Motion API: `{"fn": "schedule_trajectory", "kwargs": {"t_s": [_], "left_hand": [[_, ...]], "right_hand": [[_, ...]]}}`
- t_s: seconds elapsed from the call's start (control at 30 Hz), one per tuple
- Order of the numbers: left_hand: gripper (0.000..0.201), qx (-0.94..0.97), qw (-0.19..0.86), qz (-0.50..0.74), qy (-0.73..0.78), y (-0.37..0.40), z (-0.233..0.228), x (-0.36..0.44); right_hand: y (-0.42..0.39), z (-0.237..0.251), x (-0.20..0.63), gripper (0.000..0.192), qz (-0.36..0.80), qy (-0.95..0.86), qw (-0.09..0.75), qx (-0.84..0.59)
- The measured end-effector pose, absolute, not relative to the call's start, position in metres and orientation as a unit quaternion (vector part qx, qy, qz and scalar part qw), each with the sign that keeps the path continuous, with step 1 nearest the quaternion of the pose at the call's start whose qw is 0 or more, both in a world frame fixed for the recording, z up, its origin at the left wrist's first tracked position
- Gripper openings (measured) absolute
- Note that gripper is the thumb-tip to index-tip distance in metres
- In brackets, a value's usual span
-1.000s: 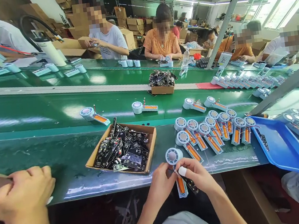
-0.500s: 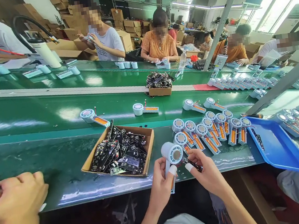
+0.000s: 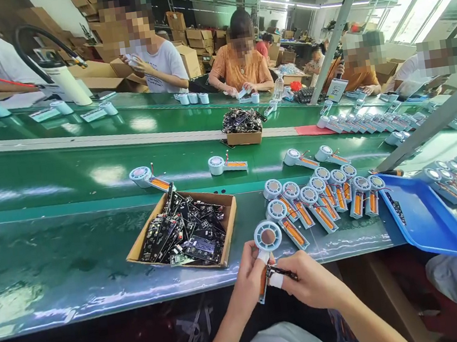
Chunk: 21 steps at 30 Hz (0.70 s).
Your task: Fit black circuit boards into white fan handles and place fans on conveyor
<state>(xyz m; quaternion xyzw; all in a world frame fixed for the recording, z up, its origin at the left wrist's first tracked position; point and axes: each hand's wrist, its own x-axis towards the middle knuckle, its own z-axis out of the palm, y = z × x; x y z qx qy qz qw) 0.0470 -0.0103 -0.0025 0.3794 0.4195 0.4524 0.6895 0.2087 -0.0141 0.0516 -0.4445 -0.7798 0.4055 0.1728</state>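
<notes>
My left hand [image 3: 248, 272] is closed around the handle of a light blue handheld fan [image 3: 268, 236], its round head facing up. Between the fingers of my right hand [image 3: 312, 280] is a small black circuit board [image 3: 284, 272], held against the open handle. White covering wraps my right thumb, and part of the board is hidden by my fingers. Just beyond the fan stand rows of similar fans [image 3: 310, 196] with orange strips in their handles. To the left, an open cardboard box [image 3: 229, 232] is heaped with black circuit boards [image 3: 192, 229].
A blue tray [image 3: 433, 222] lies at the right with a board in it. Spaced fans [image 3: 216, 165] lie on the green belt [image 3: 86, 178]. Another box of dark parts [image 3: 244, 137] sits farther back. Co-workers sit across the line; a slanted metal post [image 3: 427, 117] crosses at right.
My right hand has brought the circuit board onto the fan's handle, and the fan's head has tipped upright. Another person's hand at the far left has gone. Belt fans shifted slightly right.
</notes>
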Motion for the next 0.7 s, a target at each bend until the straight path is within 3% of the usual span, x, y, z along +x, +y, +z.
{"fn": "schedule_trajectory", "kwargs": {"t_s": [0.2,0.33,0.43,0.57,0.63,0.7], "left_hand": [[0.029,0.313,0.737,0.488,0.348,-0.016,-0.02,0.046],[0.04,0.359,0.703,0.493,0.366,-0.018,-0.023,0.052],[0.037,0.392,0.655,0.49,0.421,-0.018,-0.021,0.056],[0.032,0.418,0.582,0.493,0.493,-0.017,-0.013,0.06],[0.028,0.419,0.546,0.496,0.529,-0.016,-0.009,0.062],[0.025,0.422,0.527,0.494,0.548,-0.014,-0.006,0.062]], "right_hand": [[-0.015,0.022,0.2,0.054,0.553,-0.638,0.276,-0.459],[-0.018,0.006,0.19,0.059,0.579,-0.555,0.354,-0.481],[-0.021,0.006,0.184,0.058,0.586,-0.519,0.387,-0.487],[-0.034,0.013,0.181,0.042,0.553,-0.508,0.43,-0.501],[-0.043,0.012,0.181,0.031,0.496,-0.541,0.438,-0.519],[-0.05,0.007,0.181,0.034,0.405,-0.596,0.442,-0.534]]}}
